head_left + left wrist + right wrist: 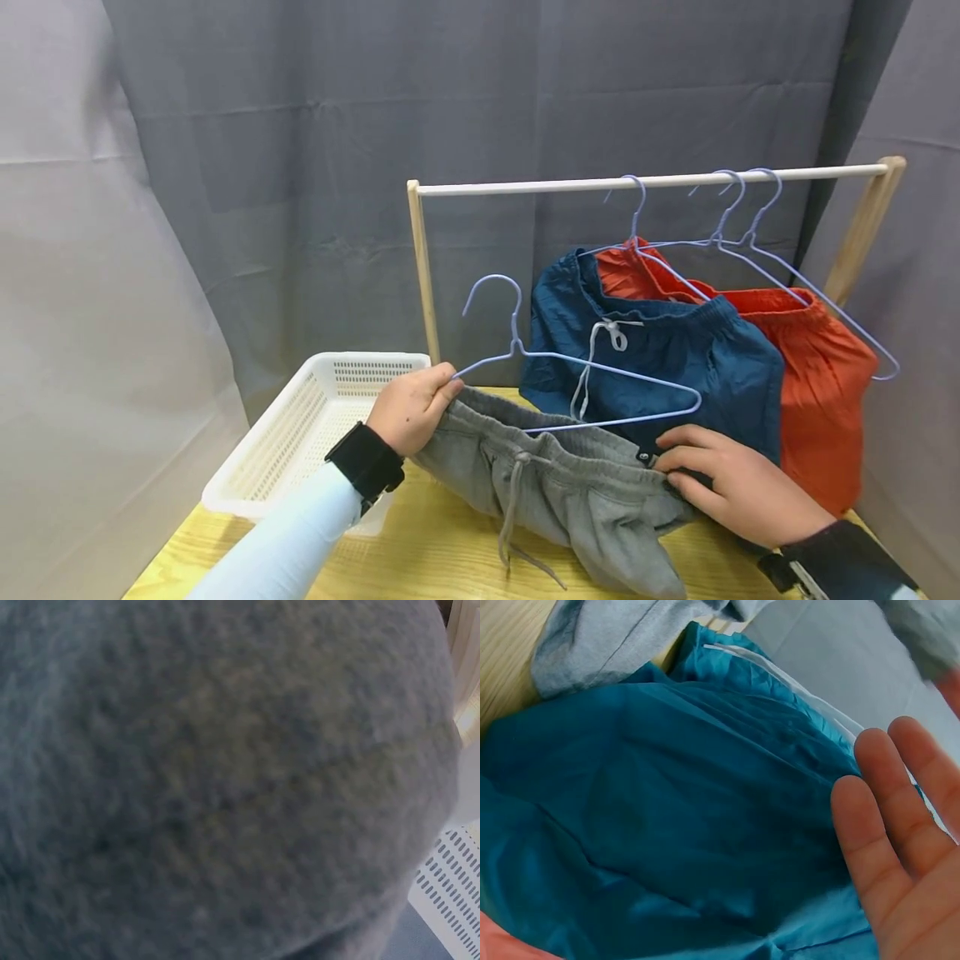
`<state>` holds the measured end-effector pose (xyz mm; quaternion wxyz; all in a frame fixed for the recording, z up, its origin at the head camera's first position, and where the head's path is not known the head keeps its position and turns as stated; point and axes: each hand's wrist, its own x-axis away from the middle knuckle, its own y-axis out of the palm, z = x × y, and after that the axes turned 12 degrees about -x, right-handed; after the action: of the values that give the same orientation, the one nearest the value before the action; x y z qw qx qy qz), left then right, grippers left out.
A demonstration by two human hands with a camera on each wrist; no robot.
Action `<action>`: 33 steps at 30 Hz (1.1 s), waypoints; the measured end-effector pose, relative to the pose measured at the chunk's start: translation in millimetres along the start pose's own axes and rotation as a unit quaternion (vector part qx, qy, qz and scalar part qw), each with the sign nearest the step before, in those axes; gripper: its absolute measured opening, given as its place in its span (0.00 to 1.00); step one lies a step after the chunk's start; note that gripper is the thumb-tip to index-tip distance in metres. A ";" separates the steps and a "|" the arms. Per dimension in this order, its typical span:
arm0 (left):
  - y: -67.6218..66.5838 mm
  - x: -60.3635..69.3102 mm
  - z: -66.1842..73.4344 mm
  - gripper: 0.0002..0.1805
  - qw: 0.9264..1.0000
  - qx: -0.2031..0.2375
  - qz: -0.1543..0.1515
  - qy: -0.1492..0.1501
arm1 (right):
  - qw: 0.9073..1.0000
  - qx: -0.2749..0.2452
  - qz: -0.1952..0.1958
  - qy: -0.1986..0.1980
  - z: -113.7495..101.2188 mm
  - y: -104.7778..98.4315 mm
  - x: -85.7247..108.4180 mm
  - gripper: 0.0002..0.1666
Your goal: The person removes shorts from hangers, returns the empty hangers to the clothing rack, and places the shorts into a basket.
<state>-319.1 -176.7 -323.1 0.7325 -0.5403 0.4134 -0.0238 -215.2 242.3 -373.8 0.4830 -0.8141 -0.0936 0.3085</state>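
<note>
Grey drawstring shorts (540,475) are stretched between both hands above the table, and their cloth fills most of the left wrist view. My left hand (412,408) pinches the waistband's left end together with the left corner of a lilac wire hanger (600,362). The hanger's lower bar dips into the waist opening, while its right corner stands free above the waistband. At the right end of the waistband, my right hand (735,483) holds the cloth between thumb and forefinger. Its other fingers (885,802) stick out fairly straight in the right wrist view.
A wooden rack (525,187) stands behind, with blue shorts (675,358) and orange shorts (825,400) on lilac hangers at its right side. The white perforated basket (255,450) sits at left on the wooden table (420,558). Grey curtains surround the table.
</note>
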 end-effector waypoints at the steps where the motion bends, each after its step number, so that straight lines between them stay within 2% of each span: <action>1: 0.2 0.0 0.2 0.14 1.000 -0.001 0.001 0.003 | 1.000 -0.002 0.002 0.002 0.7 -0.6 0.1 0.20; 8: 1.7 -0.2 1.9 0.13 1.000 -0.009 0.008 0.024 | 0.999 -0.021 0.016 0.021 4.5 -4.9 0.9 0.19; 14: 1.8 0.8 1.8 0.12 1.000 -0.008 0.009 0.024 | 0.992 -0.077 0.022 0.095 5.0 -13.3 0.5 0.14; 22: 1.1 2.1 0.5 0.12 1.000 -0.004 0.003 0.020 | 0.979 -0.120 0.054 0.155 1.6 -26.2 -6.3 0.30; 25: 1.0 2.0 0.5 0.12 1.000 -0.004 0.004 0.023 | 0.978 -0.126 0.062 0.157 -2.3 -29.6 -9.5 0.33; 33: 0.9 3.1 1.5 0.11 1.000 -0.001 0.003 0.022 | 0.981 -0.136 0.063 0.125 -14.4 -32.7 -17.5 0.37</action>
<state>-316.5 -176.6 -325.5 0.7230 -0.5391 0.4307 -0.0330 -215.8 240.8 -334.1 0.3554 -0.9085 -0.0217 0.2189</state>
